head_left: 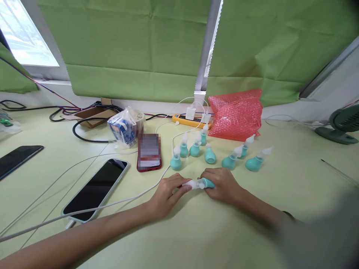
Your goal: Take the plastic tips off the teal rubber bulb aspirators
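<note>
Both of my hands meet on one small teal bulb aspirator [202, 183] lying on the pale green table [196, 231]. My left hand [165, 194] pinches its clear white tip. My right hand [221, 185] wraps around its teal bulb. Just beyond my hands stand several more teal bulbs with clear tips [176, 160], in a loose row that reaches a tilted bulb at the right end [254, 163].
A red phone [149, 152] and a blue-edged phone [97, 188] on a white cable lie to the left. A third, dark phone [17, 158] lies far left. Behind are a plastic-wrapped item [126, 129], an orange power strip [190, 120], a red bubble bag [237, 114] and a fan base [340, 127].
</note>
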A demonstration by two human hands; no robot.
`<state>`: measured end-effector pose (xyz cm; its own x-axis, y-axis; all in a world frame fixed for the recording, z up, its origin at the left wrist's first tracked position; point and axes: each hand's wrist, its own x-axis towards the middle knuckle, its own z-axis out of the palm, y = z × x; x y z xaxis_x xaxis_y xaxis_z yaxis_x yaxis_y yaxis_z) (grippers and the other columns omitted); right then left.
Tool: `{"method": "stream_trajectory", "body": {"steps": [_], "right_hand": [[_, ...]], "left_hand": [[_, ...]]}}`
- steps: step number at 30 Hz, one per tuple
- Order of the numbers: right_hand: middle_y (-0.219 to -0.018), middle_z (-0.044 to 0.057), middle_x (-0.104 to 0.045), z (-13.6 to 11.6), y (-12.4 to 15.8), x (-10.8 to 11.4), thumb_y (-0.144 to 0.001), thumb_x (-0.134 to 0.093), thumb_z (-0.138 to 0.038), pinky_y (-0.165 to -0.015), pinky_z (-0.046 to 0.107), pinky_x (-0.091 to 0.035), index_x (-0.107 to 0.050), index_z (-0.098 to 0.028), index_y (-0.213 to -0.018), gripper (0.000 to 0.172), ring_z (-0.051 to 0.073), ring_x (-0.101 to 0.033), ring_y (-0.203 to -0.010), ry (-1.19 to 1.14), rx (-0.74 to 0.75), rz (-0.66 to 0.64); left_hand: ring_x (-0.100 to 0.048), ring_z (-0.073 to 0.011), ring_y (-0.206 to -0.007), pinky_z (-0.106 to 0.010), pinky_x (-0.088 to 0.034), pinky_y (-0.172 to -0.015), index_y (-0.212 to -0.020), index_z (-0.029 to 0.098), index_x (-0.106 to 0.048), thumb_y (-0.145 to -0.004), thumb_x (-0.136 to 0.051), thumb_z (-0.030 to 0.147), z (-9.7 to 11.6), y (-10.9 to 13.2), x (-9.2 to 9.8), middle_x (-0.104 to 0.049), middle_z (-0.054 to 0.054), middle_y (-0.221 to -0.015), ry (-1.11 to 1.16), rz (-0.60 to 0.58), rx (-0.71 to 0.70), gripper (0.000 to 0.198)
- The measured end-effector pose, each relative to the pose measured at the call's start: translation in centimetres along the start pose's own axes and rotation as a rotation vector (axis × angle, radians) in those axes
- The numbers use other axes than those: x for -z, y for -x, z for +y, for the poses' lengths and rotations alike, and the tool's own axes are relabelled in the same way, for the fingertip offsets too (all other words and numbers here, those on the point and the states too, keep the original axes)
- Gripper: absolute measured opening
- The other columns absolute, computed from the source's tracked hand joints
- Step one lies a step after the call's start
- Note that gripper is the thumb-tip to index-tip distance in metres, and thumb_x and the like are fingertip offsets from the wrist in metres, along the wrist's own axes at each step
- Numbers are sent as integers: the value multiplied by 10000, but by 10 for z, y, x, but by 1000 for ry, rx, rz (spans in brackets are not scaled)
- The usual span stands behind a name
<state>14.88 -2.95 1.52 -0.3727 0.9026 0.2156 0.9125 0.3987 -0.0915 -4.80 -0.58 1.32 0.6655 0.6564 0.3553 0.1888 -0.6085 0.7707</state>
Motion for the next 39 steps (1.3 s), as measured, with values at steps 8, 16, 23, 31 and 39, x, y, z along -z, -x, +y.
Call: {"method": "stream_trajectory", "body": {"steps": [8, 16, 23, 31, 39], "right_hand": [[-568, 41, -599, -13, 2, 7, -660, -463, -158, -458, 240, -204, -521, -160, -570, 107, 134, -509, -504, -23, -77, -117], [-496, 19, -572, -18, 2, 8, -708, -455, -185, -456, 219, -252, -481, -172, -507, 203, 112, -473, -444, -237, -67, -199], [-469, 8, -541, -19, 2, 8, -702, -461, -186, -460, 223, -250, -455, -174, -490, 212, 111, -458, -438, -233, -80, -224], [-686, -11, -564, -26, 4, 32, -806, -438, -334, -558, 215, -341, -488, -207, -867, 150, 130, -507, -631, -516, -39, -260], [-547, -52, -420, -22, 1, 25, -823, -395, -447, -478, 185, -330, -441, -177, -739, 286, 75, -395, -490, -885, -80, -411]], "left_hand": [[-459, -102, -603, -194, -339, -564, -761, 126, -602, -861, -399, 279, -4, -1, 0, -498, -5, -632, 104, -35, 99, 273], [-449, -105, -598, -190, -333, -532, -740, 119, -601, -847, -415, 253, -1, -2, -1, -504, -12, -608, 114, -78, 48, 254], [-462, -119, -621, -204, -346, -560, -714, 117, -611, -839, -419, 256, -1, -3, -1, -517, -22, -605, 65, -77, 7, 267], [-509, -121, -652, -214, -408, -594, -900, 134, -622, -824, -459, 289, -3, 0, 1, -595, -49, -751, 154, 60, 42, 238], [-498, -107, -591, -206, -411, -551, -844, 114, -608, -814, -477, 288, -6, 2, -1, -563, -35, -667, 167, 140, 4, 219]]}}
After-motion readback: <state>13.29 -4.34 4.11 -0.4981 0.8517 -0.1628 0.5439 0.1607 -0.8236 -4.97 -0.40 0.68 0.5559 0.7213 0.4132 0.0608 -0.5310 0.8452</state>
